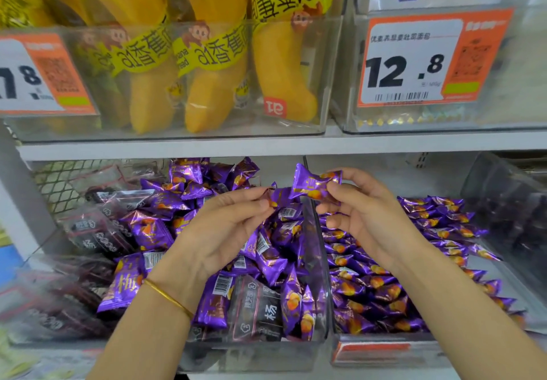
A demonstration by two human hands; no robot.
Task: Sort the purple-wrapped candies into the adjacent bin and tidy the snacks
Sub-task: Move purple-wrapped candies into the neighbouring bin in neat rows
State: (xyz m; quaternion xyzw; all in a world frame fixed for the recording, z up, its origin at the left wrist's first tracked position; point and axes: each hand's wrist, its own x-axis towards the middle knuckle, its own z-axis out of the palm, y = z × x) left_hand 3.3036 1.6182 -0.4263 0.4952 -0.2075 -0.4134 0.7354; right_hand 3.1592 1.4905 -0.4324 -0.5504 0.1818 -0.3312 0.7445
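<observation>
Right hand (364, 216) pinches purple candy (314, 185), left hand (225, 231) seemingly second candy (278, 197)

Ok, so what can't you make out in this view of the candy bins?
Head view:
- Left price tag: leading digits cut off by the frame edge.
- Far-right bin: its dark contents are blurred and unreadable.
- Left hand: unclear whether its fingers pinch anything; they overlap the purple candies behind.
- 12.8 tag: barcode digits too small.

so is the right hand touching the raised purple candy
Touching. The head view shows the right hand pinching the raised purple candy by its wrapper.
</observation>
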